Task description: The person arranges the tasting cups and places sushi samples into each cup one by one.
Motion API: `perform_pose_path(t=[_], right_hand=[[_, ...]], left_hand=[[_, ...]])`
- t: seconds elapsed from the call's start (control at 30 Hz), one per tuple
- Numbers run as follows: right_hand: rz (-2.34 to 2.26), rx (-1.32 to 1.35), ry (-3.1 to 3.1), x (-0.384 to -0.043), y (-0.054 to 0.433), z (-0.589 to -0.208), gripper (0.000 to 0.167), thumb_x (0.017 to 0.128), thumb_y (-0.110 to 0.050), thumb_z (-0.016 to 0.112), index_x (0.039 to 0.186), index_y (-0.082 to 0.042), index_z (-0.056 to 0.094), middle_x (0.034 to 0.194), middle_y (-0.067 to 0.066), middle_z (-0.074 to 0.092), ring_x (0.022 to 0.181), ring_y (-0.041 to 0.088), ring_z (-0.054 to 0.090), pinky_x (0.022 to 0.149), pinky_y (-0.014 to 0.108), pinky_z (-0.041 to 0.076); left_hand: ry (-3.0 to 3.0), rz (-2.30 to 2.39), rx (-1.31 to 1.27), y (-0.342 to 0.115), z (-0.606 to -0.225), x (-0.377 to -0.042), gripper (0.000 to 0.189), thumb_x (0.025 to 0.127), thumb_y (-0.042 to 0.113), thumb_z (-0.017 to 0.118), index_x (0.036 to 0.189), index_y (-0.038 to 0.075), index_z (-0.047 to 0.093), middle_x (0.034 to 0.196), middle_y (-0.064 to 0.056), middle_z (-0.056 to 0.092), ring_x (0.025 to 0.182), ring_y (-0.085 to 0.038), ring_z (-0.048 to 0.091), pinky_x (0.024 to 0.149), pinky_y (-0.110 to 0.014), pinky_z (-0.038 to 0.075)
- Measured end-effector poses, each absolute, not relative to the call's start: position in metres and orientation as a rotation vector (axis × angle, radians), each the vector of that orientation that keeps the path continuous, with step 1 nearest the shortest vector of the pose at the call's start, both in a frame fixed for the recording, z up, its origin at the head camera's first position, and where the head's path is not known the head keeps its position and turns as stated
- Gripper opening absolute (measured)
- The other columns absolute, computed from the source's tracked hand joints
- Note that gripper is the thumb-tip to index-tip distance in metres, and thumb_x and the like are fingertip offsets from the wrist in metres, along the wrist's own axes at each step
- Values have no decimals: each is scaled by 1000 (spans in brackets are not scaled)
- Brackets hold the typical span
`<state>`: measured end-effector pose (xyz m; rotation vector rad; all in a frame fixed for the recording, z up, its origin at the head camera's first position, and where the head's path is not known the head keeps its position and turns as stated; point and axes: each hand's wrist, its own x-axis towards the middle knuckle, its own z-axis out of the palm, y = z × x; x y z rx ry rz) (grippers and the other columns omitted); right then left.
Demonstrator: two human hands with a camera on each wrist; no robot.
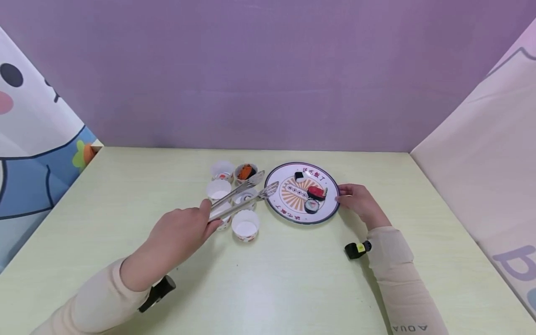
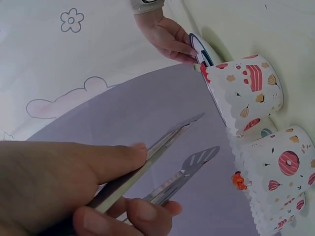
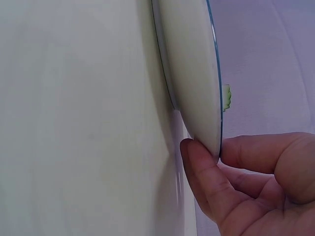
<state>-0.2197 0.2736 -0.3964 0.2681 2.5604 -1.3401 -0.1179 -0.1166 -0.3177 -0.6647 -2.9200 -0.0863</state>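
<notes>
My left hand point(image 1: 180, 237) grips metal serving tongs point(image 2: 165, 189), which reach over several paper cups. The tongs' two ends stand apart with nothing between them in the left wrist view. At the plate's right edge, my right hand point(image 1: 361, 202) pinches the rim of a round white plate point(image 3: 194, 73) between thumb and fingers. On the plate lie a red-topped sushi piece point(image 1: 316, 193), a round sushi roll point(image 1: 311, 206) and a small black-and-white piece point(image 1: 299, 176). An orange-topped sushi piece point(image 1: 246, 172) sits in a cup at the back.
The patterned paper cups stand in two columns left of the plate; the front one point(image 1: 245, 225) shows only its white inside. Another cup point(image 1: 222, 171) at the back left holds something small and reddish. A purple panel point(image 1: 259, 79) rises behind the pale table point(image 1: 284, 279).
</notes>
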Motion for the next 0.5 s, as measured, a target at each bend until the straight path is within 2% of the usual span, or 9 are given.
perform_pose_path(t=[0.37,0.5], right_hand=[[-1351,265,2552,-219,274,-397,47,93,-2,53,136,8,39,130,25,48,114,32,49,98,39,41],[-1348,262,2551,-219,274,-395,48,93,-3,54,137,8,39,131,25,47,114,32,48,98,39,41]], left_hand=[[-2926,-79,-714,-103,-322,-127,36,91,33,61,85,3,44,50,0,38,42,-15,37,39,-28,28],[-2939,-73,-741,-95,-324,-130,37,92,35,60,92,0,48,51,0,39,42,-15,38,39,-28,30]])
